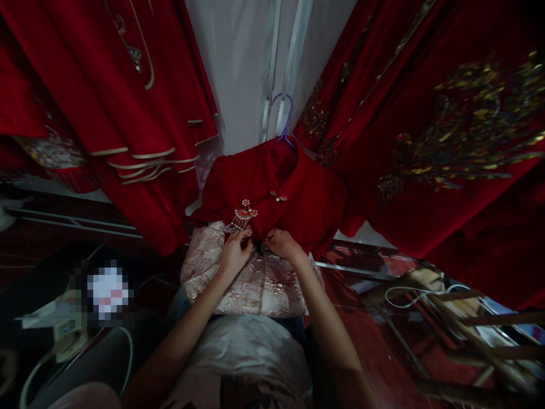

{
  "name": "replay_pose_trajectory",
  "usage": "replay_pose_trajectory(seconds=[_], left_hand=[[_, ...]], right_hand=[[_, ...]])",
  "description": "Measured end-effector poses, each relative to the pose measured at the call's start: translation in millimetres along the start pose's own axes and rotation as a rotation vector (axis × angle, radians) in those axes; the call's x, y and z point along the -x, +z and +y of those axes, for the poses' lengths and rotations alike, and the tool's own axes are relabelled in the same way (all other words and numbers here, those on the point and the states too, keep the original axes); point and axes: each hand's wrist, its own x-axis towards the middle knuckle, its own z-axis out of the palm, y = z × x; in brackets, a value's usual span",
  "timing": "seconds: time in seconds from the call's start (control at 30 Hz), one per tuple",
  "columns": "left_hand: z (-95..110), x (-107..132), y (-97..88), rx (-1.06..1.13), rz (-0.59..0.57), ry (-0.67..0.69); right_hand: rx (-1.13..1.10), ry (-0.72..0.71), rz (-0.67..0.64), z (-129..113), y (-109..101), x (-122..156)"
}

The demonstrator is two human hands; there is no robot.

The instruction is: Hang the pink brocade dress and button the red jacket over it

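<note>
A small red jacket (pixel 293 199) hangs on a purple hanger (pixel 286 116) in front of me, with a gold tasselled brooch (pixel 242 217) and pearl buttons on its front. Below it lies a pink and gold brocade skirt (pixel 255 284). My left hand (pixel 234 250) and my right hand (pixel 283 243) meet at the jacket's lower front edge. Both have their fingers pinched together on the fabric near a small dark fastening, the left just under the brooch.
Red embroidered gowns hang on the left (pixel 128 113) and on the right (pixel 447 142), close on both sides. A white wall (pixel 238 62) is behind. A wooden chair with a white cable (pixel 430 295) stands at the right. A white cord and a box lie at the lower left (pixel 68 341).
</note>
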Motion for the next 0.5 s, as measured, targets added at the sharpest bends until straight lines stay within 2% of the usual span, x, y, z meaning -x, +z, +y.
replay_pose_trajectory(seconds=[0.1,0.2,0.5], left_hand=[[0,1,1.1,0.022,0.029,-0.017],[-1,1,-0.4,0.015,0.083,-0.017],[-5,1,2.8,0.056,0.047,-0.032]], right_hand=[[-0.119,0.003,-0.069,4,1,-5],[-0.185,0.027,-0.066,7,2,-6],[-0.326,-0.013,-0.033,13,1,-10]])
